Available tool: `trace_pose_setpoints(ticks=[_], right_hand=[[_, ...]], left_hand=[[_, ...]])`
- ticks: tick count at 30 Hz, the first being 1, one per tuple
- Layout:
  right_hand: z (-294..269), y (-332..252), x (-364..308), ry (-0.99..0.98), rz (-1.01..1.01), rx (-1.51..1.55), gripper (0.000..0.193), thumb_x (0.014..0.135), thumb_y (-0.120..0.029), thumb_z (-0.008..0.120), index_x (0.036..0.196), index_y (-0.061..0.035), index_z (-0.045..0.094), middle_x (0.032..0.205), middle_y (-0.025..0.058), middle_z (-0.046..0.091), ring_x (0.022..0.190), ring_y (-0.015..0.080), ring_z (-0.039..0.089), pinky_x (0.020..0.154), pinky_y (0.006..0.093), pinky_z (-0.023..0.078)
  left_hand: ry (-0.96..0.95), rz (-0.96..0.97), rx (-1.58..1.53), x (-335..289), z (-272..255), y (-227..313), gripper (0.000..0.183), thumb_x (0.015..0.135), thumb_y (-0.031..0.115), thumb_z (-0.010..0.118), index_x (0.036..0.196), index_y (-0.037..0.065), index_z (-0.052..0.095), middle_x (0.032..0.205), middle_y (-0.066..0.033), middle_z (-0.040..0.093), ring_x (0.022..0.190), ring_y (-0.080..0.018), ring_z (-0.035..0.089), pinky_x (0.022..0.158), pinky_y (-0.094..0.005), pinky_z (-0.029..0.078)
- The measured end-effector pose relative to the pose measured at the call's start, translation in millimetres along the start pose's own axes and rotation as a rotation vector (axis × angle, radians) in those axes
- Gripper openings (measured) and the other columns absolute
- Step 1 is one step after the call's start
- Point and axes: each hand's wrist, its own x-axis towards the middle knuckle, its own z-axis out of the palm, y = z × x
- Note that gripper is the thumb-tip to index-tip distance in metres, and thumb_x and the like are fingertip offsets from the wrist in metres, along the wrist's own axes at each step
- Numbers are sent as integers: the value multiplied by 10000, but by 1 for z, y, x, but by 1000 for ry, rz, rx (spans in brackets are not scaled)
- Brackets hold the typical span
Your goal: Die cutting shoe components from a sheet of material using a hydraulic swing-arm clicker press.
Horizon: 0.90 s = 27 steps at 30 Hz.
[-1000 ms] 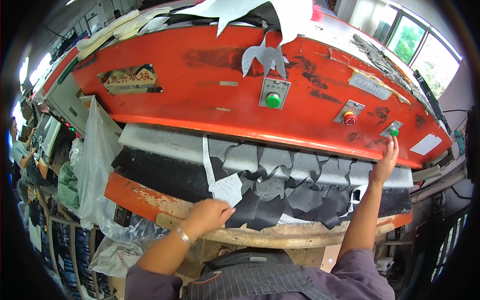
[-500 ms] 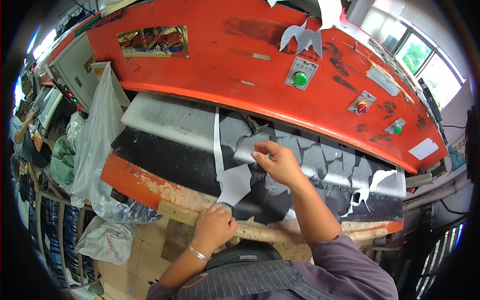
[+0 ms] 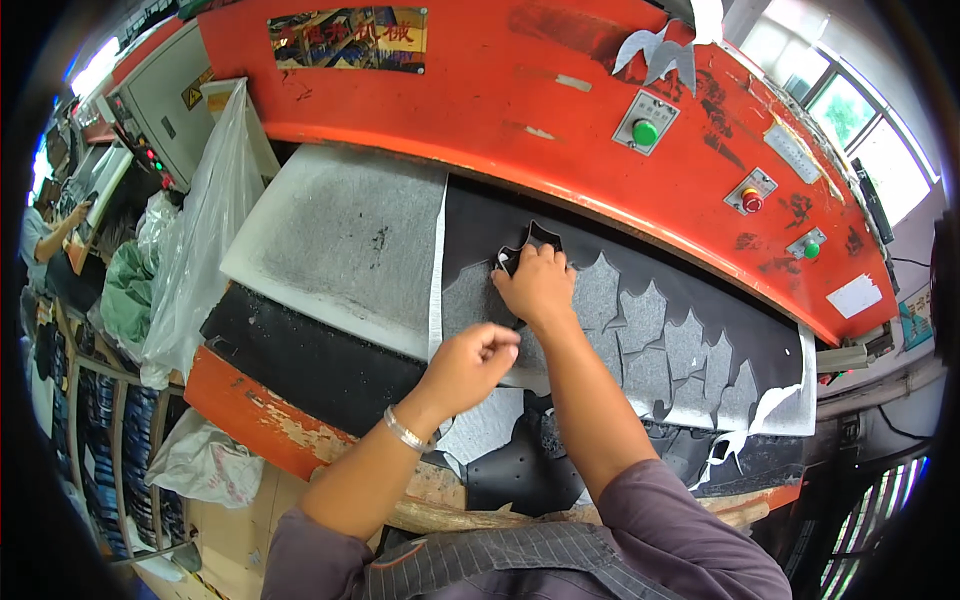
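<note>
Right hand (image 3: 538,285) over the black sheet (image 3: 700,278), fingers clamped on an apparent cutting die (image 3: 545,235), partly hidden; left hand (image 3: 470,370) over the sheet's near-left corner, fingers curled together.

Die (image 3: 545,236) in R hand (image 3: 537,290): metal. Sheet (image 3: 700,290) beyond: smooth, matt. Pad (image 3: 330,240) to L: rough, matt. Beam (image 3: 450,120) ahead: ptd. metal, glossy, scuffed. Bag (image 3: 205,230) far L: shiny plast.
</note>
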Motion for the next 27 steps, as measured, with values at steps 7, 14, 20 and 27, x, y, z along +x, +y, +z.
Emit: trace_pose_setpoints(ticks=[7,14,20,27], right_hand=[[-21,58,12,-192,122,900,395,871,-280,609,1109,35,600,908,107,681,830,221,662,733,339,514],[-29,76,-98,-448,51,1946,495,879,-273,633,1275,-3,509,1168,89,602,1077,196,576,940,341,446],[-40,37,-116,-516,135,1570,277,931,-139,586,1180,-42,513,988,19,580,916,93,536,825,251,436],[-67,25,-90,-513,-64,1639,325,905,-163,635,1166,-28,498,1013,25,545,926,109,533,811,257,445]], left_hand=[[151,30,-331,7,18,-53,345,898,118,610,1198,-44,552,1138,-144,608,1014,-171,602,871,-278,488],[-132,-2,-799,-6,26,-16,910,894,231,679,1494,-4,38,1417,-173,361,1278,-226,406,997,-330,415],[-138,170,-374,-24,32,-23,821,778,143,788,1418,61,281,1155,-63,551,1080,-139,541,931,-312,454],[-113,196,-212,-20,19,-31,779,886,202,678,1495,78,209,1149,-150,627,1044,-212,628,902,-315,472]])
